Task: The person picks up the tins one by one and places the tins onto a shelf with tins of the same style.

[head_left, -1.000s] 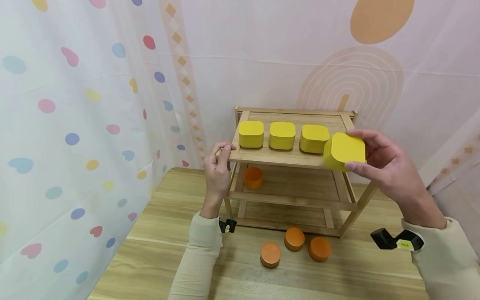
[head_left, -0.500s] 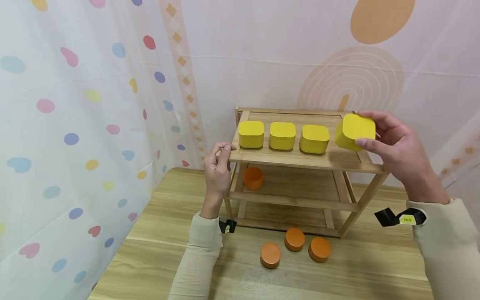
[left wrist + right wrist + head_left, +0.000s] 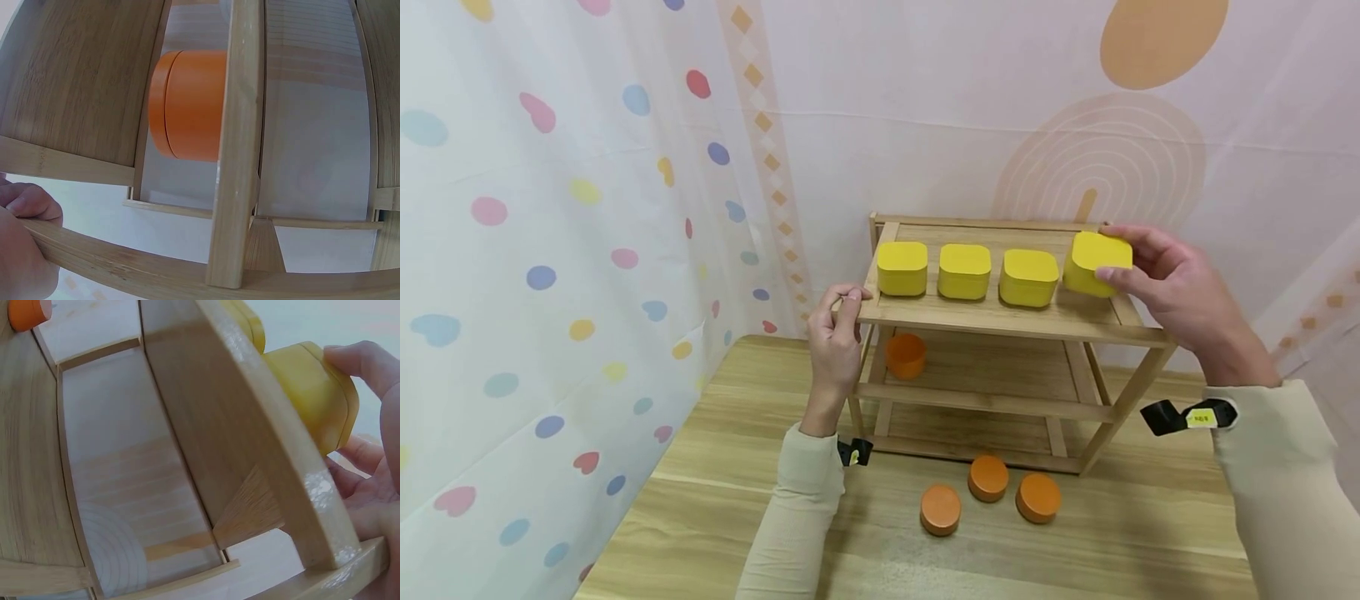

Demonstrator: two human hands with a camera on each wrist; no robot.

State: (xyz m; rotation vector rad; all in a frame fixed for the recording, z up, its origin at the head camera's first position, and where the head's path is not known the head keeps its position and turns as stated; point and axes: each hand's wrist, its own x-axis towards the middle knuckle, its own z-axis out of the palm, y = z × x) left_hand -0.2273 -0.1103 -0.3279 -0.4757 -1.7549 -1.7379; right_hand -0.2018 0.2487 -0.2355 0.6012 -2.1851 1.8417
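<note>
At the right end of the wooden rack's [image 3: 1000, 317] top shelf, my right hand [image 3: 1180, 283] pinches a yellow square box [image 3: 1097, 260] with rounded corners between thumb and fingers. Left of it on that shelf stand three matching boxes, the nearest one a yellow box [image 3: 1028, 277]. In the right wrist view the held box [image 3: 312, 394] shows just past the shelf's front rail. My left hand [image 3: 837, 342] grips the top shelf's left front corner; in the left wrist view its fingers [image 3: 34, 203] curl round the wooden rail.
A round orange container [image 3: 906, 356] stands at the left of the middle shelf. Three more orange containers [image 3: 988, 477] sit on the wood-grain table [image 3: 700, 517] before the rack. A patterned curtain [image 3: 925, 108] hangs close behind and to the left.
My right hand has carried the yellow box up and back from the shelf's front edge, then a little left and down toward the row. The left hand has stayed in place.
</note>
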